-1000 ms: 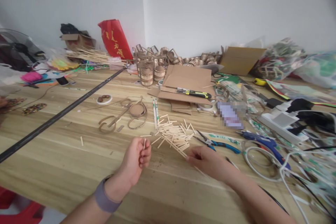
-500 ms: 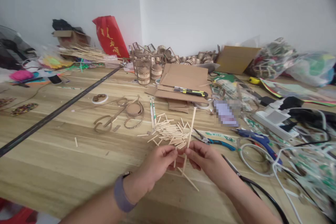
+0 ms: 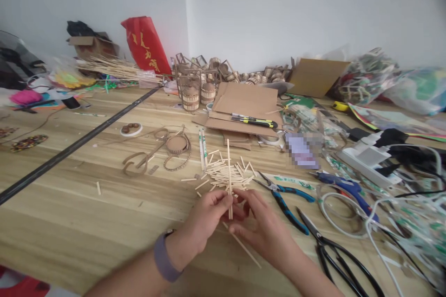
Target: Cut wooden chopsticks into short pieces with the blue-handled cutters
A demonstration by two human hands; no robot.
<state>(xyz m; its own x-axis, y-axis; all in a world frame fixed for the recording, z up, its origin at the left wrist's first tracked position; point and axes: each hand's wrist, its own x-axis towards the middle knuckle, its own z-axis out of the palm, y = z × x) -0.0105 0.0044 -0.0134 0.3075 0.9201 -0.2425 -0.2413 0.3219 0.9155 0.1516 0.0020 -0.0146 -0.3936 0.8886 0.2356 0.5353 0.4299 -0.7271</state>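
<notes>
Between the thumb and fingers of my left hand, a long thin wooden stick stands upright. A short stick piece seems to lie against its lower end in the same pinch. My right hand is close beside it, thumb and fingers apart, fingertips near the stick; whether they touch it I cannot tell. Another long stick slants down to the right below the hands, its upper end hidden. Just beyond the hands lies a loose pile of short cut sticks.
Right of my hands lie blue-handled pliers, black scissors, a blue glue gun and tangled cables. Ahead are cardboard sheets with utility knives and small stick-covered baskets. A cardboard ring lies to the left.
The long upright stick has passed from my right hand's pinch to my left hand, beside the short piece. My right hand has opened and shifted left, uncovering more of the pliers and scissors.
</notes>
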